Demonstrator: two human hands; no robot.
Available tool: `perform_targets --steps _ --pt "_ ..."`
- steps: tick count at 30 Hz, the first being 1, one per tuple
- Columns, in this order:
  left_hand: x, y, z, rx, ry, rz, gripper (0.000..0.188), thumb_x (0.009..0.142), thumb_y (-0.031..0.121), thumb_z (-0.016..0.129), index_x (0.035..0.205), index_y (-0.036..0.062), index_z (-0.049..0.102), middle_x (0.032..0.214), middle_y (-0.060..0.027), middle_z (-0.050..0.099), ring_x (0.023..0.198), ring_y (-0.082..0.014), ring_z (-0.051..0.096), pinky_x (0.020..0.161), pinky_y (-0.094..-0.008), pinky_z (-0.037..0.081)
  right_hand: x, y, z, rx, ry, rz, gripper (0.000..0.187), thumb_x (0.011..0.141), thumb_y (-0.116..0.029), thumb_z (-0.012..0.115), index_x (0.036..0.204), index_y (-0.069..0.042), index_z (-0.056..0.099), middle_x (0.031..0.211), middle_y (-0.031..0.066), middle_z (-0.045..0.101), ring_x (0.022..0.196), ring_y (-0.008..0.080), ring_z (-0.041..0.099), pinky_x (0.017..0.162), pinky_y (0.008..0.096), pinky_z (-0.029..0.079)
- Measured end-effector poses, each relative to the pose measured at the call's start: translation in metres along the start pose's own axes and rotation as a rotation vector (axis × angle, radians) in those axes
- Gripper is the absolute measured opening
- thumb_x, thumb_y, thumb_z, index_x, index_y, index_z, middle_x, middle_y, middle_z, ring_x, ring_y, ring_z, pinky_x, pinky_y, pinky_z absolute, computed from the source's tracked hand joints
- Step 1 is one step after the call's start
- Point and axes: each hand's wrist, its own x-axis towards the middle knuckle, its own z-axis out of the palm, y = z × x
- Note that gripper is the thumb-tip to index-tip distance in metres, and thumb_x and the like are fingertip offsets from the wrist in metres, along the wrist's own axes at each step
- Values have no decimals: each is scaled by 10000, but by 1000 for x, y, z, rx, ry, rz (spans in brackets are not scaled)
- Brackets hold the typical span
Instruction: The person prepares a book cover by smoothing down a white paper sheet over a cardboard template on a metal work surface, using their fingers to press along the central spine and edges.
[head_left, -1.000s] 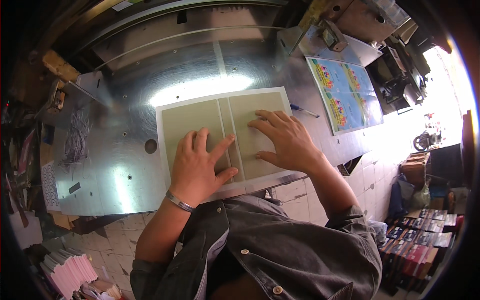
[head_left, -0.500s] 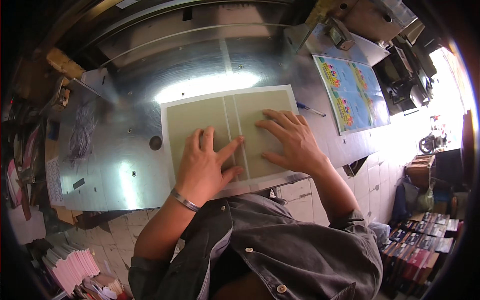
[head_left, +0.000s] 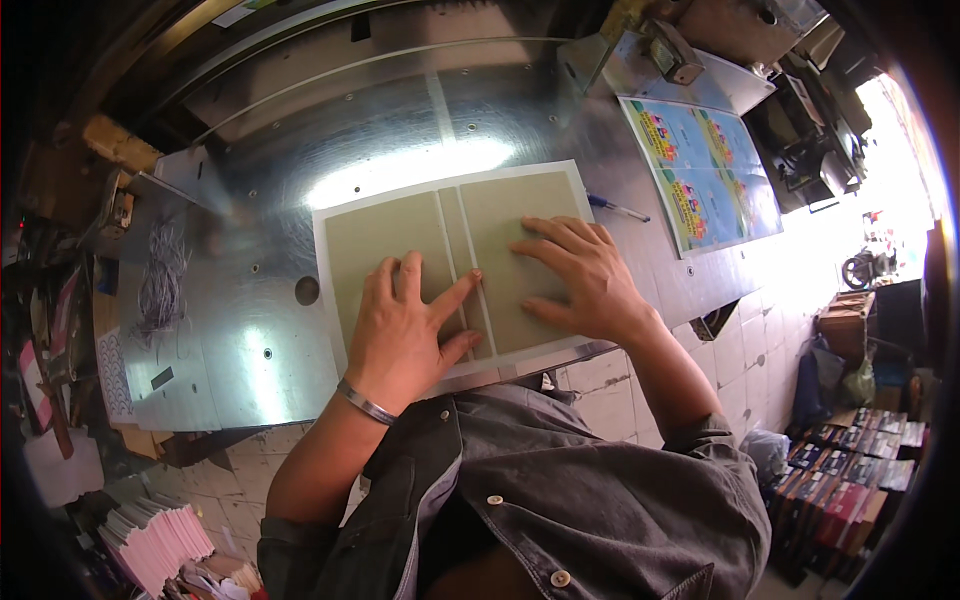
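Observation:
Two grey-brown cover boards, the left board (head_left: 385,225) and the right board (head_left: 515,195), lie on a white sheet (head_left: 330,262) with a narrow spine strip (head_left: 452,212) between them. Thin white gaps run along both sides of the strip. My left hand (head_left: 402,318) rests on the left board, fingers spread, its index fingertip reaching the gap by the right board and its thumb over the strip. On the right board my right hand (head_left: 582,272) lies with fingers apart. Neither hand grips anything.
The sheet lies on a shiny metal table (head_left: 225,290) with a round hole (head_left: 307,291). A pen (head_left: 618,208) is beside its right edge. Colourful printed sheets (head_left: 705,180) lie further right, tangled string (head_left: 160,275) at left. Book stacks (head_left: 845,480) stand on the floor.
The view has shifted slightly, moving the table a little in the picture. Both hands keep nearly the same places on the boards, fingers still spread.

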Motion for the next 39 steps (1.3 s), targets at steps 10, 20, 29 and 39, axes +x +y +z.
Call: perform_targets --steps 10,20,29,39 --pt "-1 -1 0 0 -1 15 689 991 531 799 1634 379 603 1533 -243 461 1426 -513 473 1223 -584 461 -23 14 -3 -50 -42 75 770 834 -437 911 1560 -277 714 1725 150 551 1660 483 374 1364 685 258" --pt "-1 -2 0 7 -16 16 694 992 559 794 1635 384 602 1536 -241 458 1426 -511 472 1222 -586 461 -24 14 -1 56 -44 126 851 747 -312 968 1561 -232 730 1783 173 481 1698 534 270 1365 633 302" --pt "-1 -2 0 -6 -16 14 697 993 558 793 1640 389 596 1532 -243 462 1419 -512 477 1218 -587 462 -26 17 -1 169 -33 129 822 781 -290 965 1563 -218 723 1777 203 476 1700 550 242 1352 623 333" --pt "-1 -2 -1 12 -23 15 700 991 565 796 1639 392 597 1538 -244 465 1416 -514 481 1221 -584 462 -28 21 2 208 -38 145 832 767 -266 969 1561 -210 726 1792 200 455 1715 538 208 1360 625 317"
